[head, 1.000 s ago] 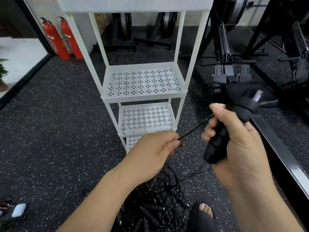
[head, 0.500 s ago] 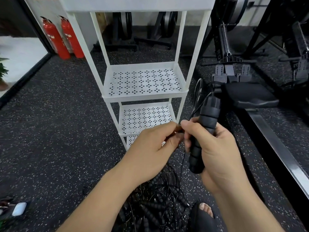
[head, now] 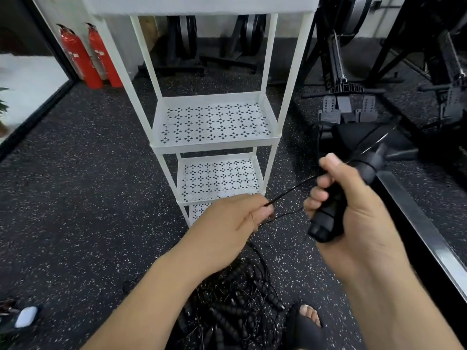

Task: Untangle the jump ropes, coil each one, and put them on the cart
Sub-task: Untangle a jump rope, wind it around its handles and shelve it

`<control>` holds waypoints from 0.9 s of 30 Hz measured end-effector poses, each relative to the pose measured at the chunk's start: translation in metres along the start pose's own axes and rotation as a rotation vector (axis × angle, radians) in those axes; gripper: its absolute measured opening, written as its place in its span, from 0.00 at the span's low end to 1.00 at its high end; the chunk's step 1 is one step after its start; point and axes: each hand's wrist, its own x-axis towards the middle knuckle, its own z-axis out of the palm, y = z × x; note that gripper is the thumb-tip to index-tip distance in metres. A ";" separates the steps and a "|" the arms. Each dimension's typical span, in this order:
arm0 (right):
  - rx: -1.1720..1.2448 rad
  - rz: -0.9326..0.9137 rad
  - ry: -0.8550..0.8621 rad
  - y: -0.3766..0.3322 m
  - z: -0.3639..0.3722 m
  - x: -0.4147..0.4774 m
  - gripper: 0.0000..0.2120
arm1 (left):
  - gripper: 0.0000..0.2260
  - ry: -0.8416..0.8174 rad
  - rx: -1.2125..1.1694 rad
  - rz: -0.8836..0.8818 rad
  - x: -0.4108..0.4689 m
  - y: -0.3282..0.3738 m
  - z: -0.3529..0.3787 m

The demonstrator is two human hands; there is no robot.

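A gym-goer's right hand [head: 358, 213] had swung out and away from the left hand [head: 227, 223], which it was touching half a second before. This tipped the black jump-rope handle [head: 327, 222] from upright to a slant and drew the thin cord [head: 290, 190] taut between the two hands. The right hand's fingers were wrapped round the handle. The left hand's thumb and fingertips pinched the cord just to the left of it. A turn of cord appeared to lie round the handle's upper end, beyond the right thumb. That suggested this rope was being coiled, with the move to the cart not yet begun.

Counted:
- Two hands were in view, with one handle grip between them; whether a second handle lay behind it could not be told.
- One tangled heap of ropes [head: 235, 309] lay on the floor below both wrists, too knotted to number.
- One white cart [head: 214, 147] stood beyond the left hand, showing four tiers, with no rope on any visible shelf.
- Two red fire extinguishers [head: 75, 56] stood far off to the left.
- One sandalled foot [head: 309, 315] showed under the right forearm.
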 end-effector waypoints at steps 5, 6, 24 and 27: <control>-0.162 0.099 -0.118 0.024 0.014 -0.009 0.13 | 0.11 0.189 -0.089 0.111 -0.001 0.007 -0.003; -0.196 0.095 -0.127 0.028 0.016 -0.010 0.14 | 0.10 0.221 -0.090 0.126 -0.001 0.007 -0.004; 0.066 -0.042 0.037 -0.011 -0.001 0.003 0.09 | 0.08 -0.115 0.063 -0.147 0.002 -0.008 0.007; 0.070 -0.016 0.033 -0.010 -0.005 0.004 0.09 | 0.10 -0.094 0.081 -0.141 0.002 -0.005 0.005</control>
